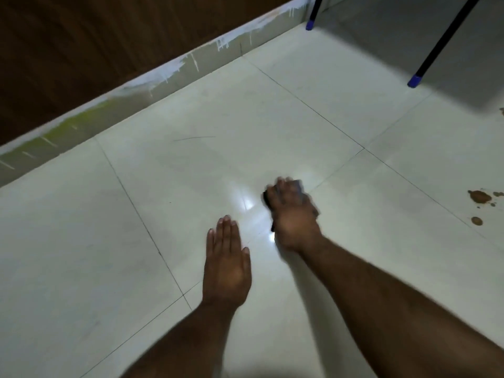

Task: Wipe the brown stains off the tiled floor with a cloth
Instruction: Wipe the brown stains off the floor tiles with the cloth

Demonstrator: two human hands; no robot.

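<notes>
A person's left hand (227,264) lies flat on the tiled floor (81,241), fingers straight and together. Just ahead and to its right, the blurred right hand (293,214) presses down on a dark cloth (298,186). Brown stains (479,196) sit well to the right of both hands, near 2 blue-tipped black legs (415,80).

The right hand (293,214) is smeared by motion blur, so how its fingers (283,186) lie cannot be read. The dark cloth (300,186) is mostly hidden beneath it. Two black legs with blue feet (414,81) run out of the top edge. A brown stain (501,111) is cut by the right edge.
</notes>
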